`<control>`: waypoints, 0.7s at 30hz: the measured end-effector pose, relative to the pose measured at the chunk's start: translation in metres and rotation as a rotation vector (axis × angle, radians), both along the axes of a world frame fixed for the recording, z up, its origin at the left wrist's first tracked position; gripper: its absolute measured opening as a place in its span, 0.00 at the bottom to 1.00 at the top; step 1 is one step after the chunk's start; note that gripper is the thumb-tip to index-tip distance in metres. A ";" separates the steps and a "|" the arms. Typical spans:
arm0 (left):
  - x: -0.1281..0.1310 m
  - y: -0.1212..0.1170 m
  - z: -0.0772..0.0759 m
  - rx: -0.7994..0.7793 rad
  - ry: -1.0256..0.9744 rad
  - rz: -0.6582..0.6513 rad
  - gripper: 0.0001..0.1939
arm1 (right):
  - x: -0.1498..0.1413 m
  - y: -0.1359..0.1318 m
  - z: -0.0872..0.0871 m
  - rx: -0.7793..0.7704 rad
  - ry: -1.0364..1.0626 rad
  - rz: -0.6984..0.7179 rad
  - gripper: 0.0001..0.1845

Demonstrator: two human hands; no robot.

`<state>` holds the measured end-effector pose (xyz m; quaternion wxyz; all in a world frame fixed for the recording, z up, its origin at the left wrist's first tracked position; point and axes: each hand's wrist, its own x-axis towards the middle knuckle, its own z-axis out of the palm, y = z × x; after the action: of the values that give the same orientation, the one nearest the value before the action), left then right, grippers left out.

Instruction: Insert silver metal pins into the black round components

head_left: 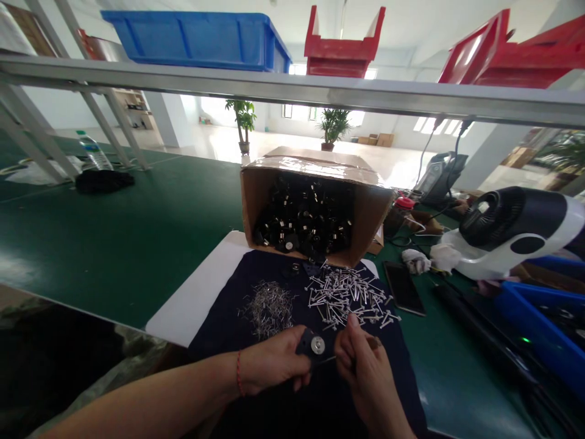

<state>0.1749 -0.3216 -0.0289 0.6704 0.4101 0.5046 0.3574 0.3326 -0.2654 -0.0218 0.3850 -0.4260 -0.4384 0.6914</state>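
Note:
My left hand grips a small black part with a round silver disc on its face. Close beside it on the right, my right hand is closed around a thin metal rod; its tip reaches the black part's lower edge, and the fingers hide the rest. Both hands are over a dark cloth. Just beyond them lie a heap of fine bent metal pins and, to its right, a pile of silver headed pins. A cardboard box on its side holds many black parts with metal fittings.
On the green table, a phone, a black and white fan and a blue bin stand right. A water bottle is far left. A shelf with blue and red bins crosses overhead.

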 end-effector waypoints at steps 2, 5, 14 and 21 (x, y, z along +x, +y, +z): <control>0.000 0.000 0.001 0.000 0.013 -0.005 0.13 | -0.001 0.002 -0.003 0.018 -0.011 0.017 0.39; 0.000 0.000 0.001 -0.012 0.031 -0.017 0.12 | 0.001 0.005 -0.007 0.101 0.009 0.116 0.38; -0.001 0.006 0.003 -0.049 0.060 -0.043 0.11 | 0.012 0.021 -0.015 0.326 0.032 0.466 0.39; 0.001 0.012 -0.005 -0.075 0.135 -0.086 0.08 | 0.016 0.020 -0.027 0.423 -0.037 0.542 0.40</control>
<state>0.1761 -0.3093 -0.0338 0.6646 0.4291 0.5434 0.2808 0.3481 -0.2456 -0.0492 0.2594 -0.2171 -0.6762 0.6545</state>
